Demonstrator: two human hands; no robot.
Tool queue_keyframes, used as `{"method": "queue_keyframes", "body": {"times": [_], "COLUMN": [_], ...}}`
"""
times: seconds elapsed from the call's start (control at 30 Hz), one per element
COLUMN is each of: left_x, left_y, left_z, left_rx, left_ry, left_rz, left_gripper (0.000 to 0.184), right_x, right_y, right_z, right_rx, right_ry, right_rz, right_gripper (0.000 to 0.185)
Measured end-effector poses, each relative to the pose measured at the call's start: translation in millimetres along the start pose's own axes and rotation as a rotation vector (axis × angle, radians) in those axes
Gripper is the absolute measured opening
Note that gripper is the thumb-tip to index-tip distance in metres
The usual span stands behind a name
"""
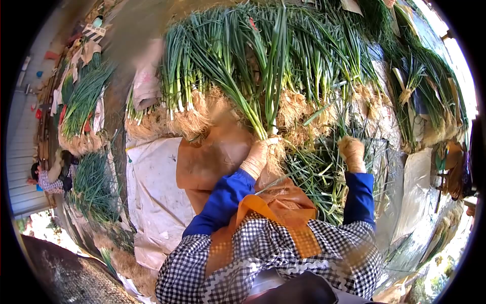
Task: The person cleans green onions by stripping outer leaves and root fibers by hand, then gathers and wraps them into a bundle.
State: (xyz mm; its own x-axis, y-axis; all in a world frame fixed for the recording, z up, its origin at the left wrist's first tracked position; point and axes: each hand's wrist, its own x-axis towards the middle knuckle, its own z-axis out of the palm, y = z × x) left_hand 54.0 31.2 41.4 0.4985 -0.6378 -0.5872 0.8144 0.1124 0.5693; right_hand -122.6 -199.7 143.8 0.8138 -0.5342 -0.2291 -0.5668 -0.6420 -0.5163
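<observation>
My left hand (257, 155) is closed round the lower end of a few green onions (251, 117), just above their pale roots. Their long green leaves point away from me and overlap the row behind. My right hand (352, 151) is closed like a fist over a heap of loose leaves and thin onions (324, 177). What its fingers hold, if anything, is hidden. Beyond both hands lies a long row of green onions (202, 55), white stems and straw-coloured roots (191, 119) toward me. An orange-brown sheet (215, 157) spreads beneath my left forearm and over my lap.
A whitish sheet (154, 195) lies on the ground to the left. More onion bundles (83, 109) and loose greens (93, 187) lie farther left, near another person (53, 180). On the right are further bundles (430, 86) and a pale sheet (416, 180).
</observation>
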Motion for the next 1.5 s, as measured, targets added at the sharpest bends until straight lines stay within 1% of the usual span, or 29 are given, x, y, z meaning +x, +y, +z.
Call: {"method": "queue_keyframes", "body": {"times": [0.03, 0.07, 0.1, 0.13, 0.2, 0.23, 0.3, 0.33, 0.4, 0.43, 0.5, 0.57, 0.6, 0.67, 0.73, 0.83, 0.87, 0.93, 0.97, 1.0, 1.07, 1.1, 1.13, 1.17, 1.23, 1.3, 1.37, 1.43, 1.5], "left_x": [-4, -1, -3, -8, -12, -15, -26, -44, -79, -91, -93, -103, -101, -98, -117, -136, -142, -145, -117, -125, -91, -90, -75, -60, -40, -27, -30, -37, -48], "left_y": [3, 7, 5, 6, 18, 27, 50, 71, 124, 145, 182, 204, 214, 228, 244, 275, 281, 280, 280, 251, 196, 173, 149, 124, 80, 60, 57, 60, 57], "left_z": [8, 12, 10, 10, 19, 17, 6, 15, 32, 37, 23, 9, 2, -4, 15, 17, 15, 8, -22, -16, -28, -6, -13, -18, -30, -44, -44, -34, -19], "left_rx": [-0.01, -0.051, -0.089, -0.081, -0.119, -0.114, 0.061, 0.192, 0.185, 0.122, 0.085, 0.061, 0.014, -0.061, -0.228, -0.279, -0.277, -0.263, -0.199, -0.153, 0.091, 0.152, 0.025, 0.046, -0.203, -0.116, -0.17, -0.194, -0.101], "left_ry": [0.014, 0.035, 0.069, 0.072, 0.02, 0.021, -0.065, -0.081, -0.081, -0.062, -0.08, -0.051, -0.195, -0.384, -0.452, -0.674, -0.659, -0.59, -0.781, -0.329, 0.108, 0.129, -0.014, -0.026, 0.002, 0.074, 0.12, 0.16, 0.142], "left_rz": [0.03, 0.015, -0.01, -0.015, -0.142, -0.134, -0.039, 0.003, 0.052, 0.096, 0.198, 0.217, 0.163, 0.127, 0.206, 0.374, 0.427, 0.545, 0.467, 0.517, 0.336, 0.308, 0.26, 0.29, 0.151, 0.267, 0.244, 0.172, 0.203], "left_gripper": [0.024, 0.023, 0.023, 0.023, 0.023, 0.023, 0.024, 0.022, 0.025, 0.027, 0.03, 0.032, 0.034, 0.042, 0.041, 0.04, 0.041, 0.037, 0.03, 0.025, 0.018, 0.015, 0.013, 0.017, 0.029, 0.029, 0.032, 0.03, 0.02], "right_x": [-1, 10, 24, 23, 30, 21, 17, 22, 9, -3, -16, -8, 7, 48, 72, 114, 126, 134, 137, 131, 133, 145, 134, 140, 152, 162, 160, 162, 148], "right_y": [-1, 3, 11, -6, -6, -77, -3, 52, 83, 60, 137, 75, 32, 14, -83, -98, -81, -74, -70, -73, -63, -46, -84, -83, -72, -76, -90, -92, -88], "right_z": [-10, 9, 37, 67, 138, 98, 151, 159, 108, 59, 56, 50, 62, 148, 152, 201, 232, 231, 228, 206, 195, 211, 158, 186, 231, 229, 206, 176, 158], "right_rx": [-0.34, -0.144, -0.114, 0.272, -0.291, -0.239, -0.441, -0.677, -0.602, -0.769, -0.784, -0.585, -0.396, 0.177, -0.005, -0.183, -0.188, -0.06, 0.065, 0.244, 0.577, 0.728, 0.113, -0.075, -0.177, 0.13, 0.122, -0.025, 0.81], "right_ry": [0.319, 0.358, 0.287, 0.044, -0.142, -0.618, -0.175, -0.122, -0.292, -0.361, -0.186, 0.242, 0.151, -0.01, -0.241, -0.329, -0.324, -0.219, -0.112, -0.104, -0.149, -0.205, -0.207, -0.061, 0.129, -0.136, -0.227, -0.327, -0.196], "right_rz": [-0.248, -0.217, -0.352, -0.212, -0.671, -0.135, -0.56, -0.713, -0.265, 0.008, 0.315, 0.039, 0.082, -0.113, 0.036, 0.105, 0.029, -0.064, -0.145, -0.159, -0.143, -0.115, -0.077, -0.02, -0.058, 0.094, 0.016, -0.228, -0.126], "right_gripper": [0.027, 0.044, 0.055, 0.056, 0.046, 0.04, 0.031, 0.031, 0.032, 0.025, 0.025, 0.032, 0.034, 0.038, 0.049, 0.051, 0.041, 0.041, 0.041, 0.033, 0.028, 0.031, 0.048, 0.054, 0.062, 0.062, 0.05, 0.022, 0.013]}}
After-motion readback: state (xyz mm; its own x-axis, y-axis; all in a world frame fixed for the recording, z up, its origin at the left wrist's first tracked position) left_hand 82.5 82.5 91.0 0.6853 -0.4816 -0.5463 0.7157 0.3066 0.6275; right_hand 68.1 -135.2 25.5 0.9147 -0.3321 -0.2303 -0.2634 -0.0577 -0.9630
